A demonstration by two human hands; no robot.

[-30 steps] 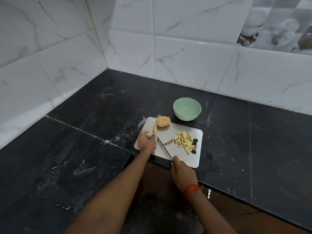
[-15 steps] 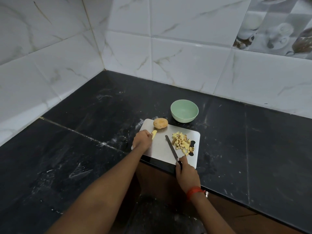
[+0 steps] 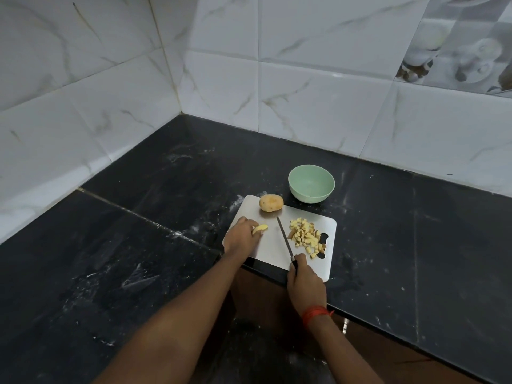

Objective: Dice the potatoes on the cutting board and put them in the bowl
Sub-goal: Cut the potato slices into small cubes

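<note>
A pale cutting board [image 3: 266, 245] lies on the black counter. At its far corner sits a whole unpeeled potato [image 3: 271, 202]. A heap of diced potato [image 3: 304, 236] covers the board's right side. My left hand [image 3: 241, 238] holds a yellow potato slice [image 3: 260, 229] at the board's left edge. My right hand [image 3: 303, 281] grips the handle of a knife [image 3: 284, 239], whose blade lies across the board's middle, pointing away from me. A mint green bowl [image 3: 311, 187] stands just beyond the board and looks to have nothing in it.
The black stone counter [image 3: 138, 245] runs into a corner of white marble-look wall tiles [image 3: 304, 92]. Its front edge passes under the board's near side, with a brown cabinet front [image 3: 266, 295] below. White smears mark the counter left of the board.
The knife has swung from the board's left-middle toward the diced heap. A thin slice that lay on the board is no longer seen there. My left hand shifted slightly, its piece tipped lower.
</note>
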